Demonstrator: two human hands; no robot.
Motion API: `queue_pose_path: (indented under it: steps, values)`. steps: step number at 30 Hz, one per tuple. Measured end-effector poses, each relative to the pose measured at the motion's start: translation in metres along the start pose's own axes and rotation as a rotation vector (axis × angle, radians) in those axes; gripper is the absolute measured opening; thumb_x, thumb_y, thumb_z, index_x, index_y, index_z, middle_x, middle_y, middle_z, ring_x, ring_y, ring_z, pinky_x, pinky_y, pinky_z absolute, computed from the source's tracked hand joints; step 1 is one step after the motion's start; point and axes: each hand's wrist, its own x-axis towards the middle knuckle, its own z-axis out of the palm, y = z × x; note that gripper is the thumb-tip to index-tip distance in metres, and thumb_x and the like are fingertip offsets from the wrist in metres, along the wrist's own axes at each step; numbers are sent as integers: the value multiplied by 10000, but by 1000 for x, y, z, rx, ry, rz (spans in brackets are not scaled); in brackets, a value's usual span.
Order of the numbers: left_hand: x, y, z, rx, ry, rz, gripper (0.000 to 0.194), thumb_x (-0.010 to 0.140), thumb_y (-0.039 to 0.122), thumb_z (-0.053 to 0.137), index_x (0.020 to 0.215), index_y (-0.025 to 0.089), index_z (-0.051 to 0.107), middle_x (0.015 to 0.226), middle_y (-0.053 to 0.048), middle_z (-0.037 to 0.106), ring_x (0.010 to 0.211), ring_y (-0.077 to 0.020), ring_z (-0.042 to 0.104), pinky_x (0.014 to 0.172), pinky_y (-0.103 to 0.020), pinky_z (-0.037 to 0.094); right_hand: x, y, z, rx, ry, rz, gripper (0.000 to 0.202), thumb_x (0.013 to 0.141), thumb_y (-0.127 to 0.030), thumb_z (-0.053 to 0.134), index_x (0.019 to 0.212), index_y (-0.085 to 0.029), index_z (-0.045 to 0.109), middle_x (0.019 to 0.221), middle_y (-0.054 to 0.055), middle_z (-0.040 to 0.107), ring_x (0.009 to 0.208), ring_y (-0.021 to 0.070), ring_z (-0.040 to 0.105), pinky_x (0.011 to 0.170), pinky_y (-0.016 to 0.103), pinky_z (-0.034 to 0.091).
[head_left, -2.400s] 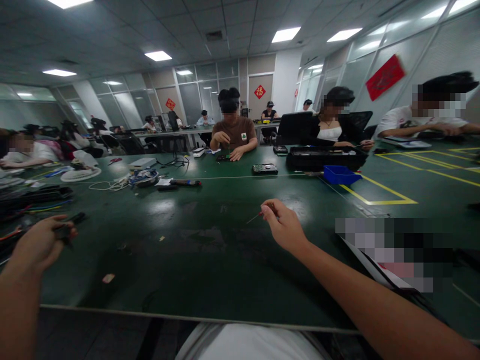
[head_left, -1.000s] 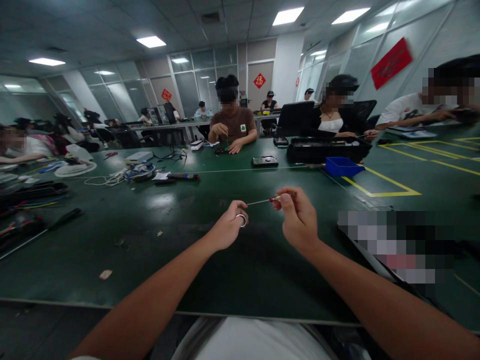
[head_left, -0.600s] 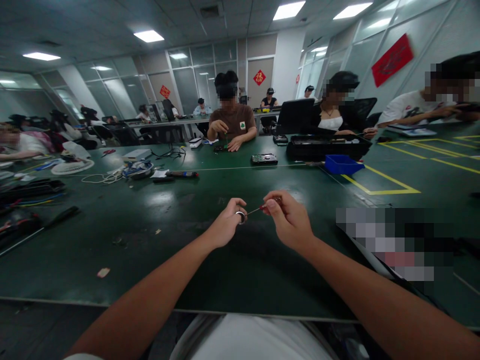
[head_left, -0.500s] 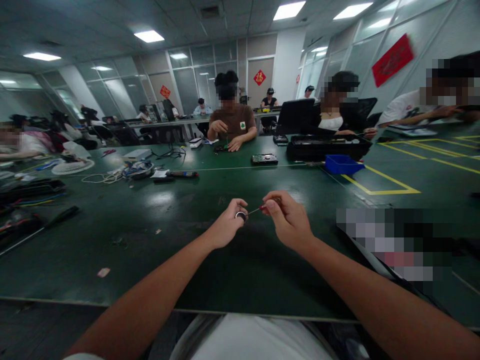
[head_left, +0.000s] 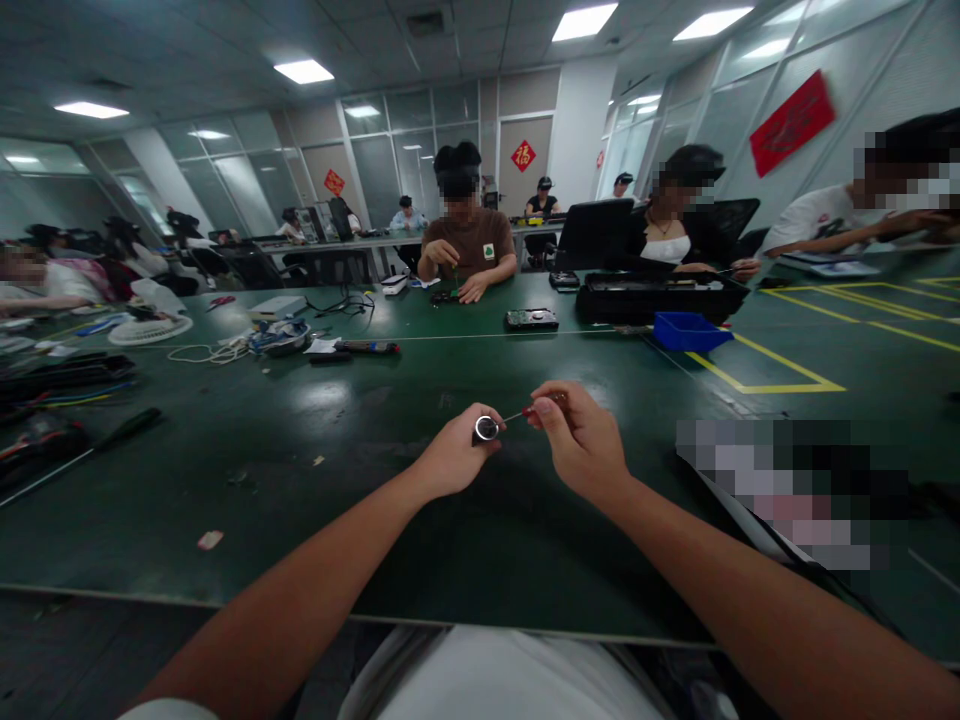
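Right now, from where I stand, both hands are busy above the near part of the green table [head_left: 465, 570]. The left hand [head_left: 452, 458] grips a small round dark piece [head_left: 486, 429] with a bright silvery rim, fingers curled about it. The right hand [head_left: 583, 437] pinches a thin screwdriver [head_left: 527, 412] by its red end, and its slim shaft points at the left fingers; I can't tell whether the tip touches the round piece. Well off to the left lies a long black-handled tool [head_left: 133, 427], with a pale paper scrap [head_left: 211, 540] nearer the table's front edge. Farther across sit a flat rectangular device [head_left: 531, 318], a blue bin [head_left: 691, 332] and, just behind the bin, a long black tray [head_left: 661, 300]. A person in a brown shirt [head_left: 480, 240] works opposite.
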Motion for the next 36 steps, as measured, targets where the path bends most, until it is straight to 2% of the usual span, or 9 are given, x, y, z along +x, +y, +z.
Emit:
queue_pose_path:
  steps: [7,10,13,17,22,27,32,36]
  values:
    - [2,-5,-1,-35,-44,58,292,854,199,653,1143,232,623,1130,-19,668,1067,-209,600,958,-333,417,0,0,-1,-14,29,-7,157,1013,-359,492,983,-239,589,789,10,708,690,169,705,639,292,529]
    - [0,-2,-1,-26,-78,14,287,893,266,606,1176,233,571,1081,-22,641,1002,-206,585,919,-336,427,0,1,-1,-10,30,-3,158,1016,-362,491,991,-240,589,803,11,706,704,169,709,654,296,533]
    - [-1,2,-3,-52,-103,-38,246,905,300,554,1136,221,535,1010,-17,597,934,-198,553,871,-331,427,0,3,0,-2,24,-1,151,1016,-363,498,1006,-242,589,822,12,708,721,170,714,671,299,537]
    - [-1,7,-6,-85,-110,-16,200,951,289,397,1040,202,553,990,-34,584,990,-212,542,928,-345,401,-1,3,1,-12,11,-6,141,1014,-351,501,1006,-242,590,813,9,710,722,169,715,677,299,536]
    - [-2,11,-6,-35,-86,-25,297,986,318,301,1023,198,570,981,-51,598,972,-215,552,902,-340,416,-1,-1,0,-23,-15,-21,132,1008,-328,508,1030,-235,600,834,15,722,724,166,718,664,288,532]
    - [-1,13,-4,-57,-60,-49,299,947,281,305,995,182,583,958,-63,610,931,-213,563,894,-340,430,-1,-3,-2,-61,-13,-46,132,994,-330,535,1023,-228,612,834,19,730,719,165,715,662,284,526]
    - [2,12,-5,-58,-22,-31,279,878,227,309,867,176,584,875,-64,607,876,-213,556,857,-344,444,-1,-4,-3,-75,-26,-65,139,991,-342,537,1021,-231,614,830,21,735,723,173,714,667,290,527]
    - [2,12,-4,-58,-1,-33,270,875,228,315,866,177,580,868,-61,606,867,-209,555,837,-339,451,-1,-6,-4,-103,-48,-65,145,986,-355,532,1002,-240,618,821,23,735,704,180,707,658,299,526]
